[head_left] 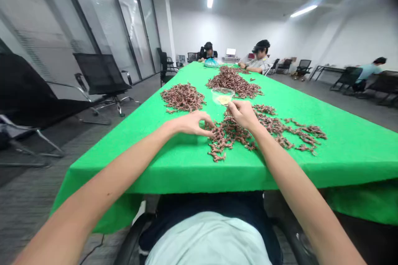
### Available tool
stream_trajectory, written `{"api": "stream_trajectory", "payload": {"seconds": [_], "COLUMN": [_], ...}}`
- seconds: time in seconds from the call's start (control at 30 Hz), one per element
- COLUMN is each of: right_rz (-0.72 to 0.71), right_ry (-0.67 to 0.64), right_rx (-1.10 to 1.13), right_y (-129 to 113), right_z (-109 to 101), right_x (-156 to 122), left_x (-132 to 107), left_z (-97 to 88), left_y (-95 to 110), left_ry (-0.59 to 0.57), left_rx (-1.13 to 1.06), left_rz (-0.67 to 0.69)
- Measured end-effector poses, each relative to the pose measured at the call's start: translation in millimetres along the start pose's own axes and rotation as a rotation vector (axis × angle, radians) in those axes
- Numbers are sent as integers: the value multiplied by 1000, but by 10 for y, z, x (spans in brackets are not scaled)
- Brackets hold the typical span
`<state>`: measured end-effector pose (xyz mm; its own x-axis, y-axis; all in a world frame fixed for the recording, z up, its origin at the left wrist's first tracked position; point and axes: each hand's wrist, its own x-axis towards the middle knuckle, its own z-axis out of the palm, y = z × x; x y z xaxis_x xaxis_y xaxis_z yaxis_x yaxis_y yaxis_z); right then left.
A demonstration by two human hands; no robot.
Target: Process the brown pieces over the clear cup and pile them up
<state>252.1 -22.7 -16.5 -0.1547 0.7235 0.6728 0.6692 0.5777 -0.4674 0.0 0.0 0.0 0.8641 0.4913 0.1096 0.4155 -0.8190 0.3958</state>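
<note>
My left hand [193, 124] reaches over the left edge of a loose heap of small reddish-brown, knobbly dried pieces [221, 136]. Its thumb and fingers are curved but apart, with the fingertips close to the pieces. My right hand [244, 114] is above the same heap, thumb and fingers pressed together. Whatever it holds, if anything, is hidden or too small to name. Just beyond its fingertips stands a clear round plastic bowl [214, 96] with something pale in the bottom. I cannot tell whether the right hand touches the bowl.
Two more piles of the brown pieces, one at the left [184, 97] and a bigger one [233, 82], lie farther along the green tablecloth [186, 161]. A bluish plastic bag [211, 63] is at the far end. Two people sit farther along the table. Office chairs [101, 72] stand left.
</note>
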Motion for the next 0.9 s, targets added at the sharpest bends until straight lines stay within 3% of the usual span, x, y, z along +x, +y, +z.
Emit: {"api": "stream_trajectory", "payload": {"seconds": [0.17, 0.4, 0.53, 0.73, 0.9], "right_rz": [-7, -2, -11, -19, -25], "right_ry": [-1, -3, -2, -2, -40], "right_rx": [-20, -34, -27, -7, 16], "right_y": [13, -25, -19, 17, -15], "right_z": [-5, -24, -17, 12, 17], "right_x": [-20, -25, -22, -23, -32], "left_x": [44, 73, 101, 110, 118], "left_z": [80, 54, 53, 91, 101], "left_y": [-7, 28, -19, -19, -24], "left_ry": [37, 113, 245, 259, 271], "left_rx": [-15, -236, -499, -928, -912], "left_rz": [13, -38, -91, -193, -215]}}
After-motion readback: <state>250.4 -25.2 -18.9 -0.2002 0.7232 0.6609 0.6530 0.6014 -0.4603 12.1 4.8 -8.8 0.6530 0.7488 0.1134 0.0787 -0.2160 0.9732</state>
